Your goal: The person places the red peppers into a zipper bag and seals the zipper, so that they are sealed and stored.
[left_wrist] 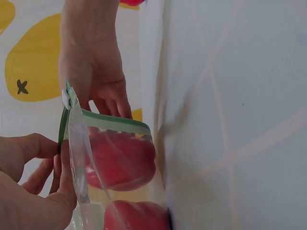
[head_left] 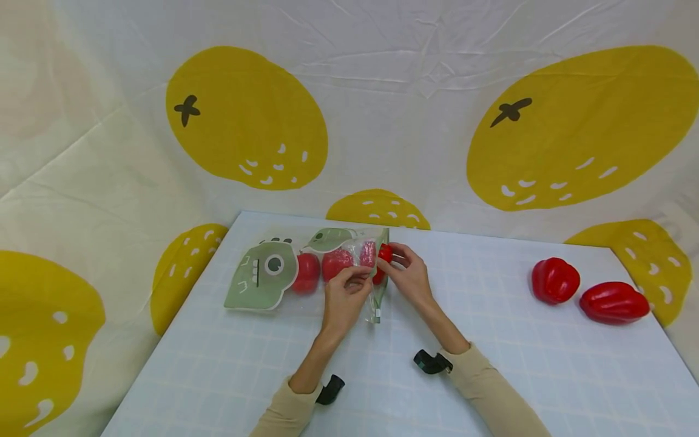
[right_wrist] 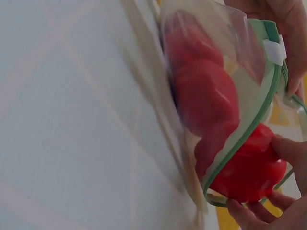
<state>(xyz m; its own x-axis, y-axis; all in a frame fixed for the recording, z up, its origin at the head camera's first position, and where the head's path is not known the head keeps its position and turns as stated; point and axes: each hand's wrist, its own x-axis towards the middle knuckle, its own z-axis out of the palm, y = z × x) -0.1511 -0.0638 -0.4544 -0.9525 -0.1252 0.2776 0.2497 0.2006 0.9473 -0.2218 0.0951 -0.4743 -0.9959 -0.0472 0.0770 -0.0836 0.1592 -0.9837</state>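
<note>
A clear zip bag (head_left: 256, 285) with a green cartoon animal print lies on the table, its green-edged mouth facing right. Inside are several red vegetables (head_left: 307, 273) that look like bell peppers. My left hand (head_left: 343, 300) pinches one edge of the mouth near the white slider (right_wrist: 274, 51), spreading it. With thumb and fingers, my right hand (head_left: 412, 276) grips a shiny red bell pepper (right_wrist: 256, 163), which is partly within the mouth. In the left wrist view, the left hand's fingers (left_wrist: 45, 148) hold the bag's edge.
Two more red peppers lie at the table's right side, a rounder one (head_left: 554, 281) and a longer one (head_left: 614, 302). Behind the table (head_left: 491, 364) hangs a white cloth (head_left: 393, 121) printed with yellow fruit.
</note>
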